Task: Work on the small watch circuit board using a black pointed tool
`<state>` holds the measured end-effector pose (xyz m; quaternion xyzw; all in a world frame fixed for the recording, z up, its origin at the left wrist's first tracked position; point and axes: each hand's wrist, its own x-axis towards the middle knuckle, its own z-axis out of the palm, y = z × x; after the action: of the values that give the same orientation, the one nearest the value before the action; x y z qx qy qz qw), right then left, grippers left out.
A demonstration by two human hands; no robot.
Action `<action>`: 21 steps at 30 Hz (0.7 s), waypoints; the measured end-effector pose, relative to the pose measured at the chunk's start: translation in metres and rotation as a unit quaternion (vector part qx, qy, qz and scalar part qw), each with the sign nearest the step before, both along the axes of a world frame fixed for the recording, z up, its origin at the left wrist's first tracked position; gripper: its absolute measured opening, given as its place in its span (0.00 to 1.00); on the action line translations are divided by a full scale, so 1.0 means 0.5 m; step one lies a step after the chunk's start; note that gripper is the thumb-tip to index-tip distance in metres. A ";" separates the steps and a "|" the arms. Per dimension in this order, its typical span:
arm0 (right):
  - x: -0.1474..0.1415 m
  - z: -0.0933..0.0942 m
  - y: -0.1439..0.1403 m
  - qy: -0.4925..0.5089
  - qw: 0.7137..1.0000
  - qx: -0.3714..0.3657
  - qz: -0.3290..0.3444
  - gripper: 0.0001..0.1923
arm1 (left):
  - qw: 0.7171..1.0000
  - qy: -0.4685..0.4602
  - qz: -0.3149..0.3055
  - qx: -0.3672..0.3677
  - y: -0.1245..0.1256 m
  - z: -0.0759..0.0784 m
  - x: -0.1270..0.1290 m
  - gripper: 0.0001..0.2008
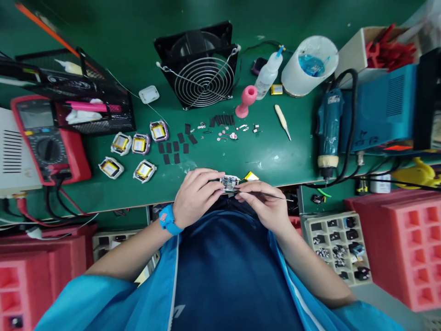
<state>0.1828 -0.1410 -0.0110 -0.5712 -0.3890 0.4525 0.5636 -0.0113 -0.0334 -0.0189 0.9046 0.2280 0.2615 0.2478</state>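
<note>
Beyond orange-marked wristband (169, 221), left hand (197, 194) on circuit board (229, 181)

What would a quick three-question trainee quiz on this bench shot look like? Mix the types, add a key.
1. Multiple choice: what does the right hand hold?
A) a multimeter
B) a thin dark tool
C) a white tub

2. True or false: in the picture, the fan stands to the left of the white bottle.

3. Count: how many open cases with yellow batteries showing lie on the left part of the green table?

Key: 1. B; 2. true; 3. five.
</note>
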 end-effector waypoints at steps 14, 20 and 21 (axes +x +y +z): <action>-0.013 -0.009 -0.001 0.000 1.000 0.010 -0.028 0.06 | 1.000 0.001 -0.009 -0.012 0.004 0.003 -0.002 0.05; -0.013 -0.011 -0.006 -0.098 0.993 0.067 -0.012 0.09 | 1.000 -0.007 -0.005 -0.017 0.003 0.001 0.000 0.04; -0.014 -0.011 -0.008 -0.109 0.992 0.070 -0.013 0.10 | 1.000 -0.007 -0.006 -0.016 0.003 0.000 0.000 0.04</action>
<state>0.1757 -0.1448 -0.0165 -0.5806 -0.4716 0.3522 0.5625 -0.0113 -0.0318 -0.0187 0.9000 0.2246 0.2630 0.2653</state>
